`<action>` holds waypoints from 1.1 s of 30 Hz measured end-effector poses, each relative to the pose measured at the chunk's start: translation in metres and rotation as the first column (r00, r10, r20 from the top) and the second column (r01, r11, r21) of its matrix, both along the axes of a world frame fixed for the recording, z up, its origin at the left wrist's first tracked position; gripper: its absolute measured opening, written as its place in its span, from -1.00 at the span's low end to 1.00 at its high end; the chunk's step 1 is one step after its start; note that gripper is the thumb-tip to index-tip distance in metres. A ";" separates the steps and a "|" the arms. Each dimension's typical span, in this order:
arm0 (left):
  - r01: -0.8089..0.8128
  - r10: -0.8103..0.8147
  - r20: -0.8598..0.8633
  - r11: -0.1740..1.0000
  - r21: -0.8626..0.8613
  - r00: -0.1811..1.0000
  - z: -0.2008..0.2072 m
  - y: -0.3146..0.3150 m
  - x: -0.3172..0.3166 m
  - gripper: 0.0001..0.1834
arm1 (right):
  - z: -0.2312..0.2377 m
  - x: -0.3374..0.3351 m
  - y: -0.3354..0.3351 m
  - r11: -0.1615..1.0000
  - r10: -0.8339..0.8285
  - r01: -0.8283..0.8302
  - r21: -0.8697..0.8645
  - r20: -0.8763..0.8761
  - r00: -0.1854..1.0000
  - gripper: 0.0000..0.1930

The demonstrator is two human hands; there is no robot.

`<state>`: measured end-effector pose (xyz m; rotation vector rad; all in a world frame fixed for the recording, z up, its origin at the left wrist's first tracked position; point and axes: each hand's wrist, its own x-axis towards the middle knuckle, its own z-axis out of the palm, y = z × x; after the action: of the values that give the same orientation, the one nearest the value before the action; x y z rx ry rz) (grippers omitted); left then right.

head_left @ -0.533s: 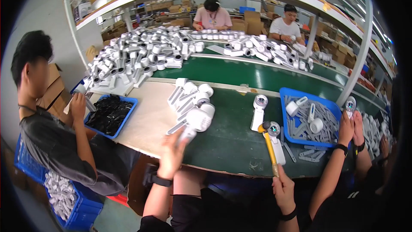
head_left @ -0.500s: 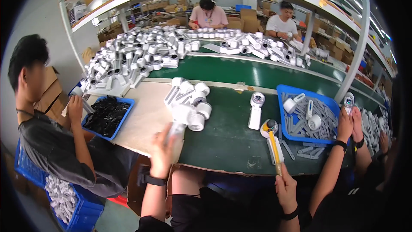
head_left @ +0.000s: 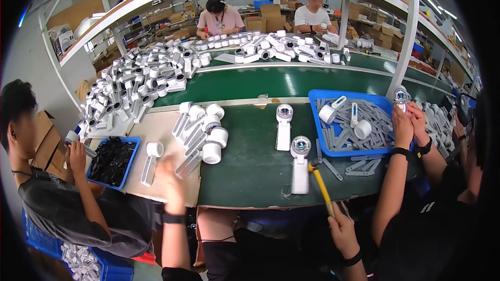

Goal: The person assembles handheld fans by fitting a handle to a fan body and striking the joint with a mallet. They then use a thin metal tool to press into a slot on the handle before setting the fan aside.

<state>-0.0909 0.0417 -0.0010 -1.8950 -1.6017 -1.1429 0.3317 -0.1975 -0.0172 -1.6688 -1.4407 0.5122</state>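
Observation:
My right hand (head_left: 342, 231) is closed round the yellow handle of a hammer (head_left: 322, 190). The hammer's head is beside the handle of a white handheld fan (head_left: 300, 174) lying on the green tabletop. Another white fan (head_left: 283, 130) lies just beyond it. Motion smears my left hand (head_left: 173, 179), so its fingers do not show clearly. It is over the cardboard sheet (head_left: 179, 195), between a single white fan (head_left: 149, 166) on its left and a cluster of white fans (head_left: 211, 138) on its right and farther off.
A blue tray (head_left: 333, 152) holds grey strips and several white parts; loose strips lie before it. A co-worker's hands (head_left: 409, 122) hold a fan at right. At left, another person's hand (head_left: 77, 156) holds a fan beside a blue tray (head_left: 127, 169) of black parts. White fans (head_left: 138, 80) are heaped behind.
My left hand has moved left from the fan cluster, and a fan now lies on the cardboard beside it. The hammer's head has dropped from over the near fan to beside its handle.

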 end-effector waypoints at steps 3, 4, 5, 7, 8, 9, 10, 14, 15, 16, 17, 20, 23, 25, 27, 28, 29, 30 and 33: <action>0.568 -0.509 0.252 0.746 -0.348 0.823 0.009 -0.046 0.109 -0.17 | -0.003 -0.019 0.008 0.992 0.057 -0.079 -0.103 -0.208 0.977 -0.49; 0.640 -0.538 0.350 0.674 -0.369 0.767 -0.001 -0.045 0.128 -0.07 | 0.001 -0.026 0.013 0.987 0.076 -0.104 -0.121 -0.218 0.973 -0.51; 0.679 -0.559 0.389 0.642 -0.356 0.732 -0.008 -0.038 0.147 -0.03 | 0.000 -0.031 0.015 0.992 0.106 -0.119 -0.039 -0.230 0.967 -0.50; 0.614 -0.531 0.307 0.683 -0.397 0.790 -0.020 -0.019 0.164 -0.04 | 0.002 -0.034 0.017 0.991 0.114 -0.130 -0.043 -0.262 0.958 -0.50; 0.568 -0.500 0.272 0.696 -0.438 0.822 -0.024 -0.010 0.166 -0.06 | 0.004 -0.035 0.019 0.991 0.107 -0.127 -0.049 -0.296 0.949 -0.50; 0.567 -0.498 0.272 0.699 -0.435 0.824 -0.023 -0.003 0.166 -0.06 | 0.005 -0.036 0.019 0.990 0.111 -0.131 -0.047 -0.294 0.949 -0.50; 0.513 -0.478 0.197 0.738 -0.439 0.856 -0.021 0.005 0.166 -0.07 | 0.007 -0.037 0.019 0.990 0.103 -0.131 -0.058 -0.339 0.935 -0.50; 0.570 -0.612 0.056 0.694 -0.440 0.789 -0.021 0.048 0.170 -0.12 | 0.002 -0.032 0.016 0.990 0.100 -0.131 -0.048 -0.403 0.910 -0.49; 0.603 -0.650 -0.027 0.719 -0.345 0.759 -0.016 0.055 0.170 -0.24 | 0.001 -0.032 0.017 0.990 0.104 -0.134 -0.047 -0.402 0.910 -0.49; 0.601 -0.648 -0.027 0.721 -0.345 0.761 -0.012 0.059 0.168 -0.24 | 0.001 -0.033 0.018 0.989 0.110 -0.142 -0.048 -0.414 0.903 -0.48; 0.628 -0.685 0.027 0.651 -0.426 0.728 -0.009 0.062 0.162 -0.31 | 0.002 -0.034 0.018 0.987 0.116 -0.151 -0.049 -0.427 0.897 -0.48; 0.687 -0.753 0.005 0.597 -0.414 0.657 0.000 0.055 0.151 -0.52 | 0.004 -0.031 0.023 0.983 0.150 -0.180 -0.041 -0.397 0.906 -0.47; 0.646 -0.726 0.028 0.593 -0.481 0.687 0.013 0.018 0.142 -0.60 | 0.018 -0.028 0.025 0.978 0.148 -0.196 -0.076 -0.413 0.899 -0.46; 0.624 -0.615 0.233 0.554 -0.551 0.753 0.024 -0.007 0.134 -0.62 | 0.022 -0.030 0.026 0.972 0.172 -0.223 -0.074 -0.425 0.889 -0.46; 0.604 -0.514 0.337 0.546 -0.581 0.789 0.017 -0.019 0.120 -0.62 | 0.028 -0.035 0.032 0.956 0.218 -0.280 -0.092 -0.419 0.881 -0.46; 0.601 -0.506 0.324 0.670 -0.436 0.799 0.006 -0.023 0.110 -0.63 | 0.027 -0.039 0.037 0.948 0.237 -0.302 -0.097 -0.417 0.878 -0.46; 0.576 -0.496 0.311 0.770 -0.275 0.811 0.000 -0.026 0.102 -0.64 | 0.024 -0.043 0.044 0.936 0.314 -0.350 -0.046 -0.342 0.885 -0.45; 0.571 -0.487 0.317 0.772 -0.280 0.814 -0.003 -0.028 0.100 -0.64 | 0.022 -0.045 0.046 0.922 0.373 -0.387 -0.001 -0.267 0.889 -0.44; 0.613 -0.331 0.610 0.716 -0.334 0.720 -0.010 -0.032 0.095 -0.67 | 0.037 -0.055 0.055 0.897 0.441 -0.440 0.043 -0.164 0.883 -0.43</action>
<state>0.0044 0.0097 -0.0113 -2.6692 -1.8713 -1.6858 0.2770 -0.1423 0.0200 -1.2514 -1.6939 0.8805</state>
